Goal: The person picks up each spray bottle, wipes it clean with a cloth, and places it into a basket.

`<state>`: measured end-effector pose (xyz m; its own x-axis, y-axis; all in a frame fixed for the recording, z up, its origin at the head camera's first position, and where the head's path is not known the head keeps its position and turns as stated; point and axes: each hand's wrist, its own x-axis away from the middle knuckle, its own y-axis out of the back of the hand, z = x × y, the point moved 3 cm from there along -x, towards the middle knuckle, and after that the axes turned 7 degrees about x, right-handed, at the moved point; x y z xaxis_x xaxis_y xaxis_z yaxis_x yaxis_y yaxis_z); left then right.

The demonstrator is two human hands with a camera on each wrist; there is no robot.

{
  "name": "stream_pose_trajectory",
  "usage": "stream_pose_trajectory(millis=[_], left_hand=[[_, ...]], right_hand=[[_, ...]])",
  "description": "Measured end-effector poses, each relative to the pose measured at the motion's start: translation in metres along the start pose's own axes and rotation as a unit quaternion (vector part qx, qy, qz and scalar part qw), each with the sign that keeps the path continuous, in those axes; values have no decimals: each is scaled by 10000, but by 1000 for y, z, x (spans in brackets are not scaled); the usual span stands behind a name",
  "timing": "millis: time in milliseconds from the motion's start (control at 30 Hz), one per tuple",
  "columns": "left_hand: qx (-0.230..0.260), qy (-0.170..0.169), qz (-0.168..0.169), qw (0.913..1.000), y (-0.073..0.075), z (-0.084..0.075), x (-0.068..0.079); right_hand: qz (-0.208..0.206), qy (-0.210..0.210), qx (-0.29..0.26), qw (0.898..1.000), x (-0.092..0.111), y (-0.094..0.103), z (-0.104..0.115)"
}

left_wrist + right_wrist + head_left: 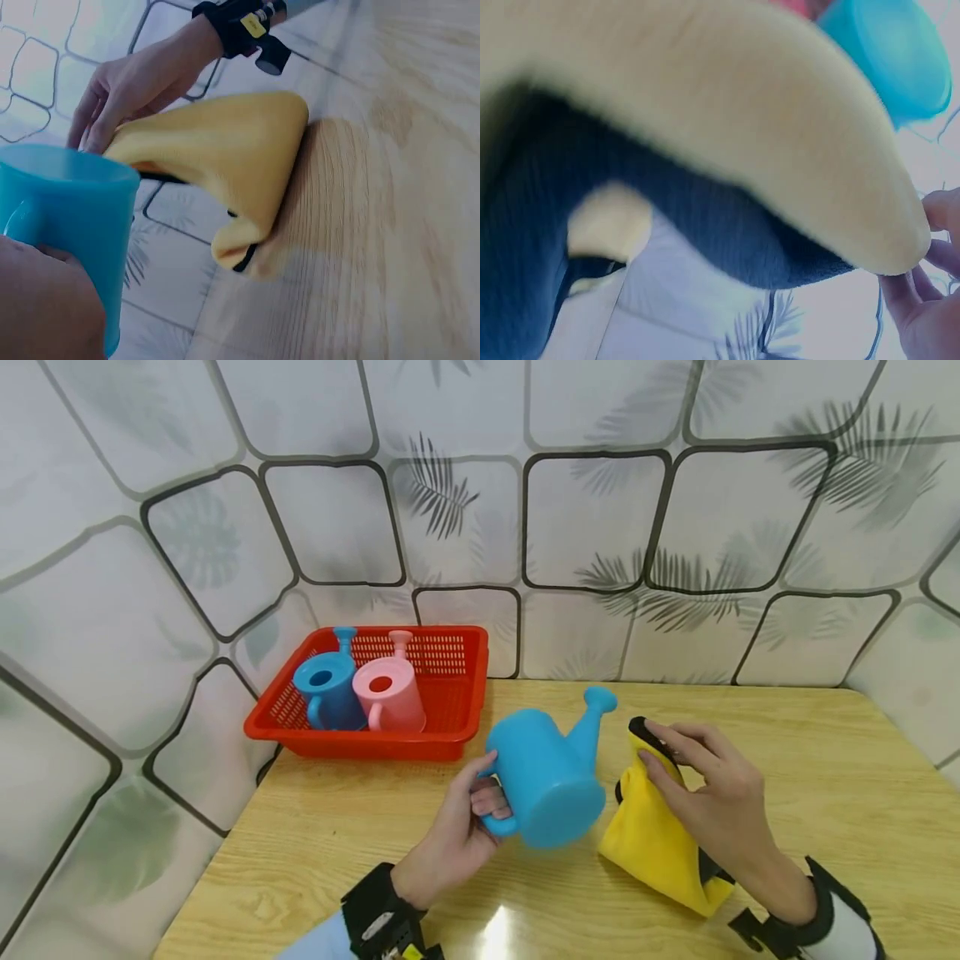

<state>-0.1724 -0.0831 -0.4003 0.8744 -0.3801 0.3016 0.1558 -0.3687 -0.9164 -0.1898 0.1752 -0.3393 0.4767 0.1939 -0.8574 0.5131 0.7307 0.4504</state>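
My left hand (461, 827) grips the handle of a light blue toy watering can (543, 777), which is tilted so its base faces me and its spout points up and right. In the left wrist view the can (71, 217) fills the left edge. My right hand (716, 785) pinches the top of a yellow cloth with black edging (656, 835) between thumb and fingers. The cloth hangs down beside the can, its lower part close over the table. Seen from the right wrist, the cloth (780, 112) shows a dark underside and covers much of the view.
A red plastic basket (442, 745) stands at the back left of the wooden table (337, 852). In it sit a darker blue watering can (337, 693) and a pink watering can (397, 702). A patterned wall covering (465, 552) rises behind the table.
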Motion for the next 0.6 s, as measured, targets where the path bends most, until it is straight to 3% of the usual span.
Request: stream_pose_trajectory(millis=[167,333,600], left_hand=[[529,-191,-220,9982,-6,6,-2],[666,-435,-379,9961,-7,8,-4],[596,-650,-443,9951,-6,10,-5]], right_hand=[[-96,17,-636,9979,-1,-4,18],[-143,567,-1044,9928,2,-16,36],[63,1588,-1100,9811,7,-31,57]])
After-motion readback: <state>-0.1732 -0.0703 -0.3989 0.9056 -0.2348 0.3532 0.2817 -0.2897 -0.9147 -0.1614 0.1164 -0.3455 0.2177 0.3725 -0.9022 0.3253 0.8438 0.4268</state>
